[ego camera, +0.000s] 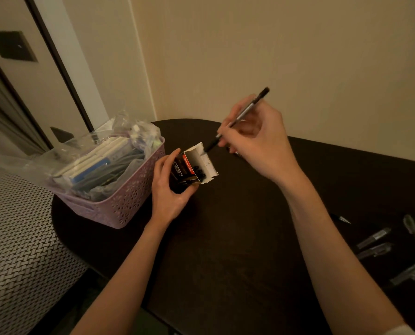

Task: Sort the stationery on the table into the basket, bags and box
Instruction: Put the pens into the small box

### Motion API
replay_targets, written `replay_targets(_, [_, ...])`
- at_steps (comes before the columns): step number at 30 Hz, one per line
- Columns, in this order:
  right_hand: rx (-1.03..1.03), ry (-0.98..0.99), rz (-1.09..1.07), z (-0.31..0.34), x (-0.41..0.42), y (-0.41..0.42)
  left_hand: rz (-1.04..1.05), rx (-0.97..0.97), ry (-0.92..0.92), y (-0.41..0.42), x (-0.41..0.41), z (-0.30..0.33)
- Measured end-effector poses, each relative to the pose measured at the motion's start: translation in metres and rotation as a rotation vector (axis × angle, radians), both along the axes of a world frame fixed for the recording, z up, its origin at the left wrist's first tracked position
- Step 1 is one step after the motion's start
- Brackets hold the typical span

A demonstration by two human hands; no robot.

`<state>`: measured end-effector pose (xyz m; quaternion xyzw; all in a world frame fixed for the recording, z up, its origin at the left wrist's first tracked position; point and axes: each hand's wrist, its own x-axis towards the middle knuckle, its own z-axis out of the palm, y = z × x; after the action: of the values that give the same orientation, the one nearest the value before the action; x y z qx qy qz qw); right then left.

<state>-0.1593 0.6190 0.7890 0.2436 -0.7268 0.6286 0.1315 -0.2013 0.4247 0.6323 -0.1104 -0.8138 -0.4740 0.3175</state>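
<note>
My left hand (169,187) grips a small black and red pen box (186,169) with its white flap open; dark pen ends show inside. My right hand (254,141) holds a silver pen with a black cap (248,108) tilted, its lower tip at the box's open mouth. To the left stands a pink perforated basket (126,204), filled with clear plastic bags (100,151) of stationery. Several loose pens (374,238) lie at the right edge of the dark table (225,250).
The dark table runs against a beige wall. Beside it on the left is a woven black-and-white patterned surface (20,250). One small dark pen (340,218) lies near my right forearm. A dark door frame stands behind the basket.
</note>
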Motion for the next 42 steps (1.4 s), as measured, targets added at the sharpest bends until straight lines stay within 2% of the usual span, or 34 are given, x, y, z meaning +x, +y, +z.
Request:
replay_targets(5, [0.333, 0.098, -0.038, -0.016, -0.007, -0.013, -0.007, 0.001, 0.007, 0.0, 0.0, -0.001])
replay_targets(8, [0.43, 0.14, -0.079, -0.022, -0.012, -0.015, -0.007, -0.007, 0.008, 0.0, -0.001, -0.001])
replay_targets(28, [0.484, 0.119, -0.089, -0.022, -0.017, -0.003, -0.004, -0.008, 0.002, 0.0, -0.001, -0.001])
replay_targets(32, [0.468, 0.112, -0.221, -0.023, -0.034, 0.012, 0.005, -0.011, -0.003, 0.0, 0.0, -0.001])
replay_targets(36, [0.423, -0.054, -0.534, -0.055, -0.088, 0.041, 0.015, -0.004, -0.023, 0.0, 0.0, -0.001])
replay_targets(39, [0.553, -0.249, -0.54, -0.091, -0.128, 0.041, 0.012, -0.003, -0.022, -0.001, 0.0, -0.001])
replay_targets(42, [0.751, -0.31, -0.509, -0.112, -0.157, 0.028, 0.009, -0.004, -0.029, -0.001, -0.001, -0.001])
